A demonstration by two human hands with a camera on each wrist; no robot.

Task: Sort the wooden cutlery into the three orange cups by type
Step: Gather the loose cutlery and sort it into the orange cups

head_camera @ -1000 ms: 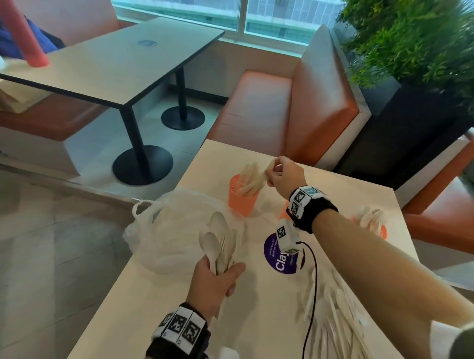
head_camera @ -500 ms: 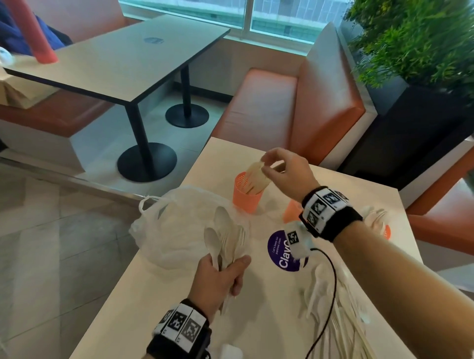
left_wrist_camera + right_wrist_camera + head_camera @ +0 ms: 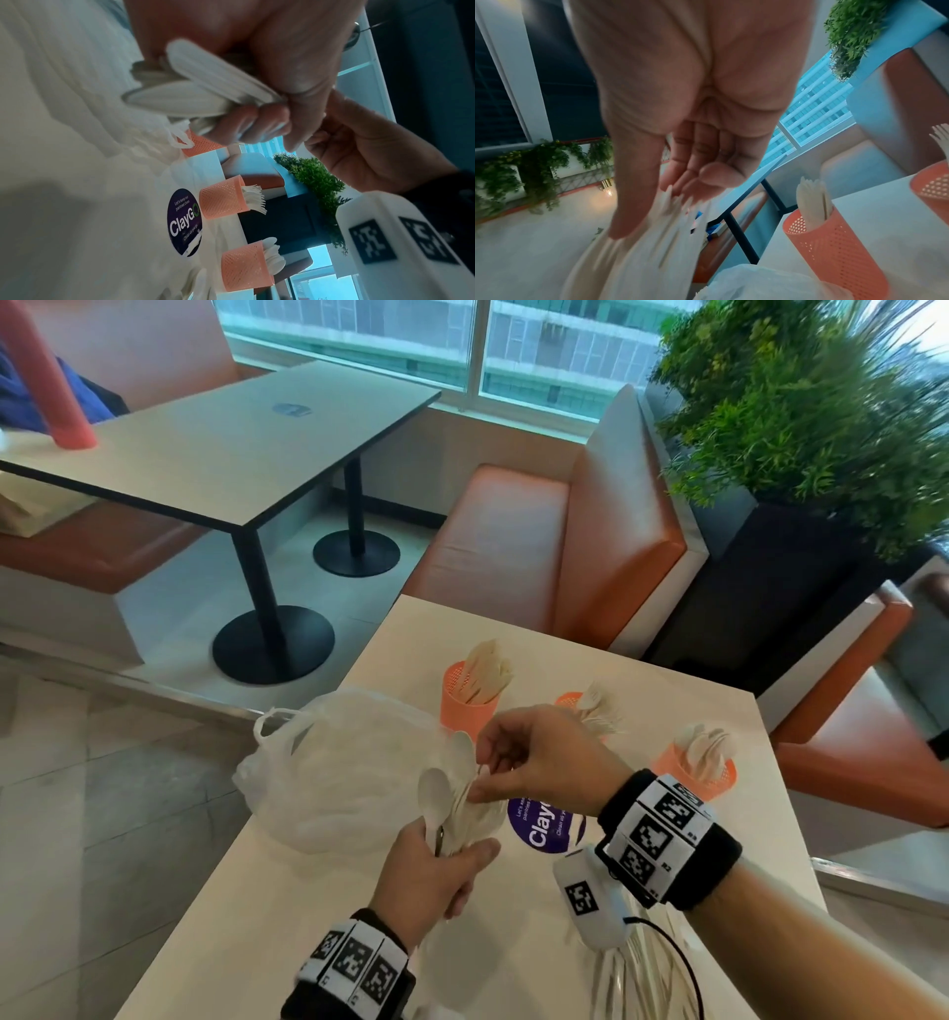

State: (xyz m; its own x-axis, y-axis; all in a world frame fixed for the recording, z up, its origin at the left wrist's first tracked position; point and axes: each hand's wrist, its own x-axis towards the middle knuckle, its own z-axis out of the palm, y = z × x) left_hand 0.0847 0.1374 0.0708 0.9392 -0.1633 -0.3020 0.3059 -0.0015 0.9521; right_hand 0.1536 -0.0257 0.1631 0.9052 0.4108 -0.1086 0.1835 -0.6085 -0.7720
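Left hand (image 3: pixel 431 870): raised over the near part of the table (image 3: pixel 287 916), fist clenched round the handles of a bundle of cutlery (image 3: pixel 452 806), bowls and tines fanning upward.

Right hand (image 3: pixel 539 762): reaching across to the top of that bundle, thumb and forefinger meeting on one piece; whether it is truly gripped cannot be told, the wrist view being blurred.

Knife cup (image 3: pixel 464 706): orange, mesh-walled, beyond the bundle, holding knives.

Fork cup (image 3: pixel 222 200): just right of the knife cup, tines upward.

Spoon cup (image 3: pixel 693 773): right of the fork cup, near the table's right edge.

Plastic bag (image 3: pixel 339 762): white, crumpled, left of the knife cup.

Sticker (image 3: pixel 539 824): round, purple, on the tabletop below the fork cup.

Loose cutlery (image 3: pixel 631 978): heaped on the table under the right forearm.

Room: orange bench (image 3: pixel 539 546) behind the table, planter (image 3: pixel 801 418) to its right, second table (image 3: pixel 215 449) to its left.
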